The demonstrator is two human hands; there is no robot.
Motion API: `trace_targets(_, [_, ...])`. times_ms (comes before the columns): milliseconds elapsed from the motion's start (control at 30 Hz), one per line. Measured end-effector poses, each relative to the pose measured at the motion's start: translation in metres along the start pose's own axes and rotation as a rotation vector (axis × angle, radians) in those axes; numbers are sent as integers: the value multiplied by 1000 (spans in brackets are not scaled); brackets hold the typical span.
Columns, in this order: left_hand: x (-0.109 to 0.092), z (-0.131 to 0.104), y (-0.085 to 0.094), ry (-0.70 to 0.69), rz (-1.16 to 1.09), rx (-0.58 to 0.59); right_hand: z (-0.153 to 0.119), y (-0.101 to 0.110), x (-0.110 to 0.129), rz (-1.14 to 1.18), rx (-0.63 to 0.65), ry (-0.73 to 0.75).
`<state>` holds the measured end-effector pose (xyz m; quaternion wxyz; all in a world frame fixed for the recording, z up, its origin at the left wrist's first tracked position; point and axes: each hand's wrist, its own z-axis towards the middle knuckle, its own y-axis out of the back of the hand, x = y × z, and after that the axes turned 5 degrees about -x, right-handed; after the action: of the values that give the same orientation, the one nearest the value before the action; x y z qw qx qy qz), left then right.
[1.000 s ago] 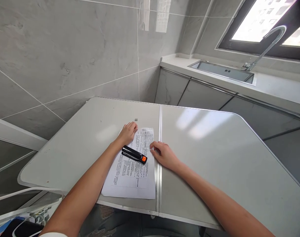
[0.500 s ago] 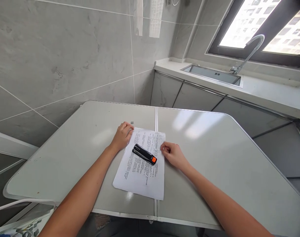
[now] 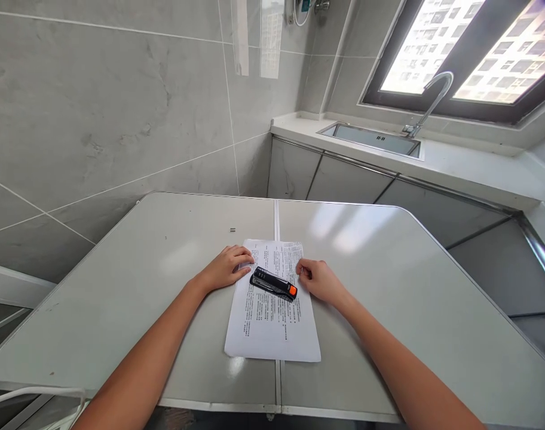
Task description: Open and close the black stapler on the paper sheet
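Printed paper [image 3: 272, 334] lies across the seam of the pale table, its text running sideways. On top of it rests a black stapler [image 3: 273, 283] with an orange end pointing right. My left hand [image 3: 227, 267] lies at the paper's upper left edge, fingers spread a little and fingertips on the sheet. At the upper right edge, my right hand [image 3: 317, 278] has its fingers curled and pressed together on the paper's border.
A small strip of staples [image 3: 232, 229] sits on the table [image 3: 187, 352] beyond the paper. Behind are a tiled wall, a counter [image 3: 461, 156] with a sink [image 3: 373, 136] and tap, and a window. A white bar is at the lower left.
The paper and stapler have shifted right and turned slightly, and the paper's upper right corner looks flatter. My left hand has moved right, further over the sheet. The camera view has shifted a little.
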<state>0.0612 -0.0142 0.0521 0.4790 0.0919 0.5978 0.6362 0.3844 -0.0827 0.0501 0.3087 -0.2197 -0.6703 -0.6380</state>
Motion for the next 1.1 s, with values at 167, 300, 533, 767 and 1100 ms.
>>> trace_targets(167, [-3, 1, 1, -5, 4, 35, -1, 2, 0, -48, -25, 2])
trace_targets(300, [-4, 1, 1, 0, 7, 52, -5, 3, 11, -18, -160, 113])
trace_targets(533, [-4, 0, 1, -1, 6, 47, -21, -13, 36, -42, 90, 437])
trace_targets(767, [-9, 2, 4, 76, -26, 64, -3, -18, 21, 74, -191, 381])
trace_targets(1100, [-10, 7, -9, 140, -27, 12, 18, -27, 10, 161, -264, 271])
